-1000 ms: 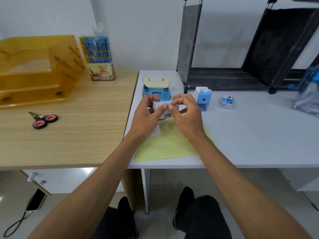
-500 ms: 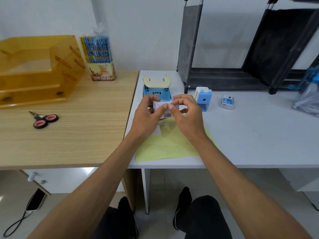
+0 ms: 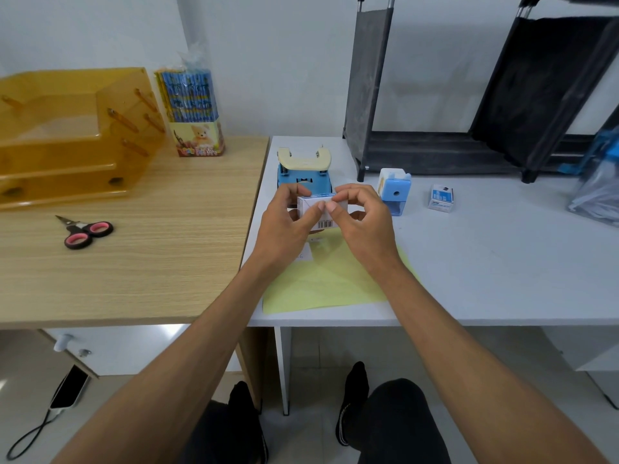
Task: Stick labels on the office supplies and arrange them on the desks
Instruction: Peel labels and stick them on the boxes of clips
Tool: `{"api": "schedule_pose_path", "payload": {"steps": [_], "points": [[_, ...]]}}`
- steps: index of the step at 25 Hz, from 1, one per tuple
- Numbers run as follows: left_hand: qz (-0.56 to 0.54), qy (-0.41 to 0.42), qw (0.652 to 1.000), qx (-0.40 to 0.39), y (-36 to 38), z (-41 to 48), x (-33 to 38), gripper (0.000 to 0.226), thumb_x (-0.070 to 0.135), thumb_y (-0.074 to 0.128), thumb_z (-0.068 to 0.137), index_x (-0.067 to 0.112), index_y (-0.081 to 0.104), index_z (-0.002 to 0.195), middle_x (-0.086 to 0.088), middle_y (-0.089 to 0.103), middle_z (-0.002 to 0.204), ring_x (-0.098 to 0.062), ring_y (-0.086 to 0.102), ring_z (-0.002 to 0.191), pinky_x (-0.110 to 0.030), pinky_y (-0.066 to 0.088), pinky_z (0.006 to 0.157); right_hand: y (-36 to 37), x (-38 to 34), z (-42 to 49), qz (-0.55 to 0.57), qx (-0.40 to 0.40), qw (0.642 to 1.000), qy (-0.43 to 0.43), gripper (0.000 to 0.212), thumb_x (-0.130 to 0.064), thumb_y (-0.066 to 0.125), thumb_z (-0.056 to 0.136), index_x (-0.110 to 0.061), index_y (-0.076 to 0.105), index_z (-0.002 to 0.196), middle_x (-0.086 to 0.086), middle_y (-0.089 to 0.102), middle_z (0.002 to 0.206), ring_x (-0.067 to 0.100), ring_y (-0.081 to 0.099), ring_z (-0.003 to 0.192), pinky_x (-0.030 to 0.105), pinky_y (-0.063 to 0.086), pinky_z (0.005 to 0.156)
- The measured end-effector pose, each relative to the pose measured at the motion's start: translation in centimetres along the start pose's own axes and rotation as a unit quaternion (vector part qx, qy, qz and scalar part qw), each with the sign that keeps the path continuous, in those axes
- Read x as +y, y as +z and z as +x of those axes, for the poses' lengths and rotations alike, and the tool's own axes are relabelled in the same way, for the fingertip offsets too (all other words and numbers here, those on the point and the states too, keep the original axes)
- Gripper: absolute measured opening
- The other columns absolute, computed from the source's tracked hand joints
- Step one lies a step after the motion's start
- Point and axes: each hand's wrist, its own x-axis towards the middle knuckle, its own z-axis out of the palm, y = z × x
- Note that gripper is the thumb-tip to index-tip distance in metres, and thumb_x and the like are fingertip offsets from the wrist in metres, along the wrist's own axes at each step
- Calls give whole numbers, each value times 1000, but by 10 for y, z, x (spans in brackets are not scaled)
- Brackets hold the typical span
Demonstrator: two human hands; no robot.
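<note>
Both hands hold a small white box [image 3: 310, 205] with a barcode above the white desk [image 3: 502, 262]. My left hand [image 3: 288, 226] grips its left side, thumb pressed on the near face. My right hand [image 3: 363, 222] grips the right side, its thumb tip meeting the left thumb on the box. A yellow label sheet [image 3: 321, 279] lies on the desk under my hands. Behind them stand a blue and cream hole punch [image 3: 303, 167], a blue pencil sharpener [image 3: 393, 190] and a small blue and white box [image 3: 441, 197].
On the wooden desk [image 3: 150, 246] at left lie pink-handled scissors [image 3: 83, 231], an amber paper tray [image 3: 67, 139] and a pack of pencils [image 3: 192, 112]. A dark fabric rack [image 3: 469, 95] stands at the back right, a plastic bag [image 3: 599, 189] at far right. A phone [image 3: 68, 386] lies on the floor.
My thumbs have slid a little closer together on the box's near face. Otherwise the hands and box stay in place.
</note>
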Motion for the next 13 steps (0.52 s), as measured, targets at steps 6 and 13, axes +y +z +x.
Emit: {"api": "schedule_pose_path", "payload": {"steps": [6,13], "points": [[3,-4,1000,5,-1,0,-2,27,27,66,92,17,51,111,-2,62,112,-23,70,92,-43,60,75,2,0,1,-15,14,1000,-1,12,-20,67,90,-8,66,94,-3,58,112,12,57,109,7,49,71],[14,2,1000,16,-1,2,-3,27,27,67,92,16,52,111,-2,63,109,-29,68,88,-29,52,61,1,-3,-1,4,-14,1000,-5,12,-17,68,89,-7,63,94,1,57,118,13,54,115,7,47,69]]}}
